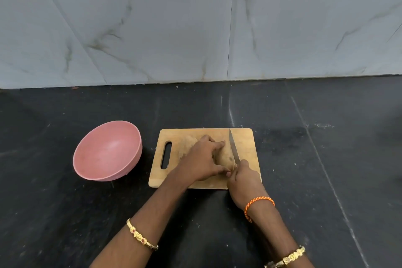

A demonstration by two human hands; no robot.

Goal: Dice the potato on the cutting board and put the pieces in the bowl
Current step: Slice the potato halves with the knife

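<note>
- Two forearms enter from the bottom edge; gold bangle [142, 235] on the left forearm, second gold bangle [291, 257] plus an orange braided band [257, 204] on the right.
- Right hand [244, 183] at the board's near right edge, fingers curled round the knife [234, 148] handle; the handle is hidden inside the fist.
- Blade runs away from the hand toward the board's far edge, edge down against the potato's right side. Can't tell how deep it sits in the potato.
- Left hand [203, 162] lies over the potato [226, 159], fingers bent down around it, thumb at the near side close to the right hand. It holds the potato in place on the board.
- Potato mostly covered by the left hand; only a tan patch shows between fingers and blade. Sits around the middle of the board [245, 137], right of the handle slot.
- Board is wooden, flat on the dark counter [326, 169].
- Pink bowl [102, 169] left of the board, near but not touching; no pieces visible inside.
- Grey marble-pattern tiled wall [152, 28] behind the counter.
</note>
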